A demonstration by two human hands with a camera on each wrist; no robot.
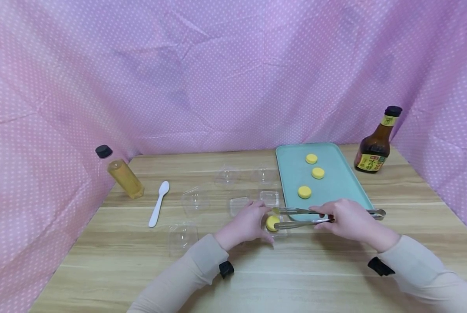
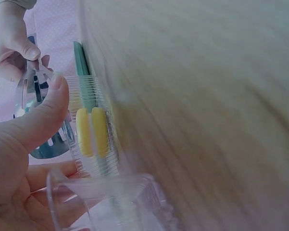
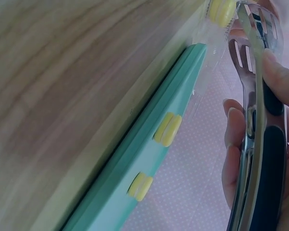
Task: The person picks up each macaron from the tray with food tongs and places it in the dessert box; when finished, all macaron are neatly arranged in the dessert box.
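My left hand [image 1: 250, 221] holds a small clear plastic box [image 2: 110, 166] by its side, thumb at the rim in the left wrist view. Inside the box sits a yellow macaron [image 1: 272, 223] with a pale filling. My right hand [image 1: 346, 217] grips metal tongs [image 1: 296, 224] with dark handle grips. The two tong tips are spread apart, close beside the macaron and the box. Just beyond the tongs lies a green tray [image 1: 335, 187], bearing three more yellow macarons [image 1: 304, 192] in a loose line.
Several other clear plastic boxes [image 1: 239, 203] and domed clear pieces [image 1: 195, 201] stand around the table's middle. A white spoon [image 1: 159, 204] lies at left, near a bottle of yellowish liquid [image 1: 127, 178]. Right of the tray stands a brown sauce bottle [image 1: 374, 150]. Pink dotted cloth [image 1: 217, 78] hangs behind.
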